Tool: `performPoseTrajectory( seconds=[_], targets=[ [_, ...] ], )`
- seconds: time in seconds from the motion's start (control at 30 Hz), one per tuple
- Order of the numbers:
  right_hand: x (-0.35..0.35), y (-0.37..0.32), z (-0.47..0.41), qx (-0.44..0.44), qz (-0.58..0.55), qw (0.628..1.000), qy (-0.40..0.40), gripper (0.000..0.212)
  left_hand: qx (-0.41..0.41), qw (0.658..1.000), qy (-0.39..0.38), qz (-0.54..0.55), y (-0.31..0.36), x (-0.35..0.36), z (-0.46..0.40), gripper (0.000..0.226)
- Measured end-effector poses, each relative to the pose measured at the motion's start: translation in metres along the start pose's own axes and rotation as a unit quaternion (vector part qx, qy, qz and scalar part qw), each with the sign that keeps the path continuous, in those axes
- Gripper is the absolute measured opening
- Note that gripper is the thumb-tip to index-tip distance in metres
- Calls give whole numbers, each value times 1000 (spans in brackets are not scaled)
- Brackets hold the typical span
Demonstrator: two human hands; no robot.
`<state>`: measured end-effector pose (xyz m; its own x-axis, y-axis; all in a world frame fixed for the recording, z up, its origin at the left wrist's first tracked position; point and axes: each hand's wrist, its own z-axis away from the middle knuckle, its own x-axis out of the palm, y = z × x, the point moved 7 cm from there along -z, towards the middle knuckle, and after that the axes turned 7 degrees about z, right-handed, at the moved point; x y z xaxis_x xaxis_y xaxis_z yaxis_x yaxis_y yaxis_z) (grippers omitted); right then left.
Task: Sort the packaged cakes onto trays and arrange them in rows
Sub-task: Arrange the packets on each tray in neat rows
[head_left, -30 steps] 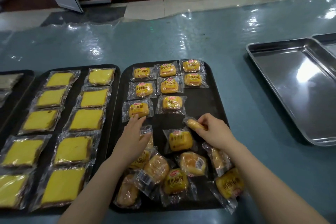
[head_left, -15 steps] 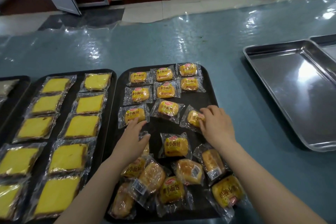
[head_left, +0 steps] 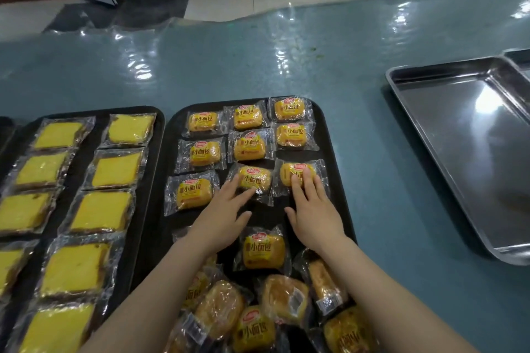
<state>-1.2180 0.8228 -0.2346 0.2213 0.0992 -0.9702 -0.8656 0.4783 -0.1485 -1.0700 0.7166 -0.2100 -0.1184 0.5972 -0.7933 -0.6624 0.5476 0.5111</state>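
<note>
- A person leans over a blue table, both bare forearms reaching forward onto a black tray (head_left: 172, 135) of small yellow wrapped cakes.
- The left hand (head_left: 220, 218) lies flat with fingers straight and slightly spread; its fingertips press the near edge of the middle cake (head_left: 253, 179) in the third row.
- The right hand (head_left: 311, 209) also lies flat, fingers straight and close together, resting on top of the right-hand cake (head_left: 296, 173) of that same row. Neither hand grips anything.
- Beyond the fingertips, two tidy rows of three cakes (head_left: 248, 135) are finished. The third row under the hands has three cakes; the middle one sits a little crooked, so it seems to be getting squared up.
- Behind the hands, near the wrists and elbows, a loose heap of cakes (head_left: 258, 309) waits to be sorted, some upside down or on edge. One label-up cake (head_left: 263, 251) lies between the wrists.
- By my judgement roughly half of this tray is arranged.
- The placed cakes lie flat, labels up, long side running left to right, print upright to the person.
- Left of the left hand, another black tray (head_left: 156, 123) holds two columns of larger square yellow cakes (head_left: 114, 172), neatly laid out.
- Far right of the right hand sits a bare steel tray (head_left: 430, 135).
</note>
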Motion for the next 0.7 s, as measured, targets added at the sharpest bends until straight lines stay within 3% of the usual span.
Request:
performPoseTrajectory(
  seconds=[0.1, 0.27, 0.43, 0.7],
  targets=[
    [-2, 1, -8, 19, 10, 1000, 18, 77, 15, 996, -34, -87, 2, 13, -13, 60],
    [-5, 2, -15, 31, 19, 999, 33, 79, -9, 991, 2, -133, 2, 18, -23, 65],
    [-2, 5, -13, 26, 11, 999, 27, 76, -34, 991, 11, -132, 5, 23, -33, 68],
    [-18, 5, 0, 16, -29, 999, 25, 68, 6, 995, 30, -92, 16, 18, -5, 72]
  ],
)
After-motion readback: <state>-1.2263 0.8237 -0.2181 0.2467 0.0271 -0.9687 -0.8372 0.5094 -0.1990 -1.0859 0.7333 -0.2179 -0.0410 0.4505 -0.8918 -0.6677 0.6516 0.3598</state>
